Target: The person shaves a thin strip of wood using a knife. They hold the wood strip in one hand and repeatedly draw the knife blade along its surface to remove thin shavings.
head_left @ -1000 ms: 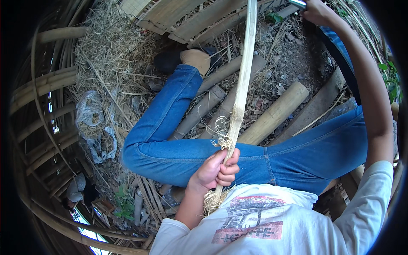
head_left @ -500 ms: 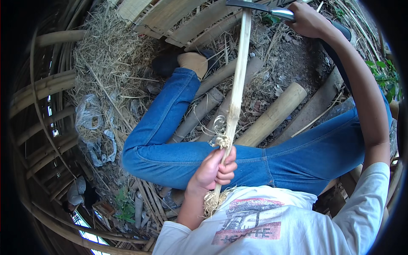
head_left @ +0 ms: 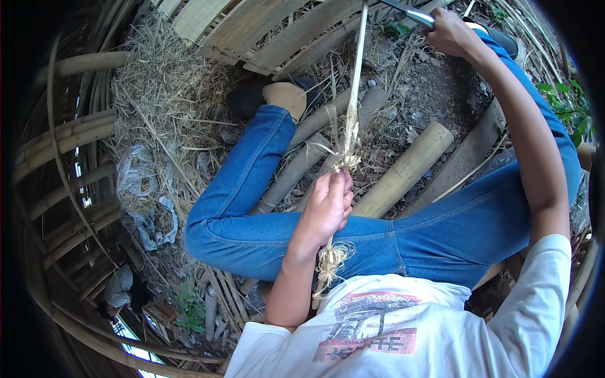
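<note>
"Where did we have the stick [head_left: 357, 69]?"

"Left of the log [head_left: 404, 170], our left hand [head_left: 324, 211] wrapped tight around it, curly shavings [head_left: 346, 162] clinging on just past our grip."

"And our right hand [head_left: 449, 33]?"

"Curled round the knife [head_left: 420, 18] by its handle, beyond the log; we couldn't tell whether it touched the stick."

"Straw [head_left: 165, 94] and crumpled plastic [head_left: 134, 170] lay well left of the log."
</note>
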Tool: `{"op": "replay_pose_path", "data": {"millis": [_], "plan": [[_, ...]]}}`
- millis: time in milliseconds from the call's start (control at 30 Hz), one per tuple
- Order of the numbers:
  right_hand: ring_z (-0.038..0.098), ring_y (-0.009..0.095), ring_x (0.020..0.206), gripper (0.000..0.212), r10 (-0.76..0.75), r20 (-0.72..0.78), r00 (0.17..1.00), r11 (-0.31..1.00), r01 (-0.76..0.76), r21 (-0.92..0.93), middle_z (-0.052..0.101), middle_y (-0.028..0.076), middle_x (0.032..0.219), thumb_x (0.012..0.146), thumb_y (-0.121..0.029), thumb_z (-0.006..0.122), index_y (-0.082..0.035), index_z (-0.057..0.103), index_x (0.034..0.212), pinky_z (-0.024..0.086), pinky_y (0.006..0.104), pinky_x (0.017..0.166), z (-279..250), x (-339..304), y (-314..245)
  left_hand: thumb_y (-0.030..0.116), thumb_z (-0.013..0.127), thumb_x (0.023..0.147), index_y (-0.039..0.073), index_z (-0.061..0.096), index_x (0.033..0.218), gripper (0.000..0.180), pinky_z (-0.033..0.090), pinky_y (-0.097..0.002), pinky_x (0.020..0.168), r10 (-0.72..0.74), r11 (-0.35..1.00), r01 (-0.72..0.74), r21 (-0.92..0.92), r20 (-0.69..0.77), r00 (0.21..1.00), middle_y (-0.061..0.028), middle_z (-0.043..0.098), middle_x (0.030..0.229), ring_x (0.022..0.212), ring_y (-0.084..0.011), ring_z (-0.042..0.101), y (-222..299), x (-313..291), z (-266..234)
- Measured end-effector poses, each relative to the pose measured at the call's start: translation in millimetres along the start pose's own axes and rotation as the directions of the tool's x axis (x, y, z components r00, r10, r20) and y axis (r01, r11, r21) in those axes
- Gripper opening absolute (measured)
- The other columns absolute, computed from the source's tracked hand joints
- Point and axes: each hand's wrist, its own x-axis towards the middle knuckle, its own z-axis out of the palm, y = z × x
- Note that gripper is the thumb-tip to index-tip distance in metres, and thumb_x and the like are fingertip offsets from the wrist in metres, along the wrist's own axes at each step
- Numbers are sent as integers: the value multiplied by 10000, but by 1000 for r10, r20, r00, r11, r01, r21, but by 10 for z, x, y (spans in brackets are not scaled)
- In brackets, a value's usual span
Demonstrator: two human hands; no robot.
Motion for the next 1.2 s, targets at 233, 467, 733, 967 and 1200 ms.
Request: {"op": "replay_pose_path", "data": {"millis": [233,467,733,967,1200], "plan": [[619,358,725,289,0,78,997,1000,0,9,619,231,786,797,-192,629,66,563,909,469,426,660,-118,-177,-274,450,278,984,133,348,764,392,155,-200,335,61,995,-58,80,-37,997,76,249,518,386,-14,213,-49,-6,-11],[611,349,708,229,-229,379,896,972,231,41,613,200,732,745,-193,691,17,629,814,484,405,673,-429,-638,-744,464,285,979,138,341,751,401,142,-197,332,34,999,-32,40,-40,999,75,246,521,381,-9,195,-79,-3,-35],[609,344,653,242,-424,65,903,894,406,190,603,166,668,748,-197,694,0,612,862,494,404,637,-381,-956,-863,455,296,981,150,340,752,383,116,-187,338,-19,993,30,-113,91,996,80,241,530,392,0,182,-44,14,-83],[592,351,633,252,-499,281,820,865,457,206,575,148,612,781,-253,667,-38,550,842,464,439,607,-433,-1048,-1100,454,303,980,149,344,760,378,116,-186,339,-25,992,36,-122,93,995,79,244,533,394,-2,183,-60,9,-100],[594,355,661,294,-438,175,882,894,407,186,592,161,654,822,-305,632,-31,563,904,462,447,622,-359,-1028,-1020,456,298,981,146,344,765,380,123,-186,339,1,993,11,-114,99,995,79,245,533,394,-2,185,-60,13,-91]]}}
